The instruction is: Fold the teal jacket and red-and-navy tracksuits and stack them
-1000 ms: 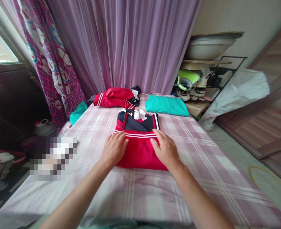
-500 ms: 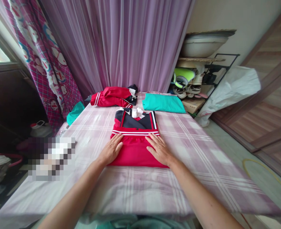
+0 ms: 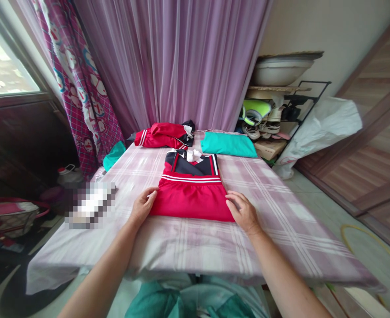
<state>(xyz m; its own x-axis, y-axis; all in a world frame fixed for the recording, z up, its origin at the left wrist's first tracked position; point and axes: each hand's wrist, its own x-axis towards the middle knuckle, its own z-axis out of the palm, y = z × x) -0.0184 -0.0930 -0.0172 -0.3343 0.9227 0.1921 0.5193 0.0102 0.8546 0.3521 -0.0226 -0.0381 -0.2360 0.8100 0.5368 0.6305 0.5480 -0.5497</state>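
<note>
Shifting off cloth's top! Left hand, right hand now at opposite sides of red garment, folded flat mid-table. Grip: fingers curled at edges; pinching or not, can't tell. Smoothing seemingly gives way to edge-squaring.

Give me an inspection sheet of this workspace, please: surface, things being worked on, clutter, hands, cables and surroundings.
Surface: plaid tablecloth, slightly wrinkled, covering the table.
Job's things: folded red-and-navy garment, its white-striped band running crosswise.
Clutter: bunched red garment and folded teal cloth at the far end; a pixelated item at left, unidentifiable.
Hands: left hand and right hand at the folded garment's opposite sides; grip unclear.
Cables: yellow cord or hose on the floor at right; cannot tell which.
Surroundings: purple curtain behind; basin, shoes and white bag at right.
</note>
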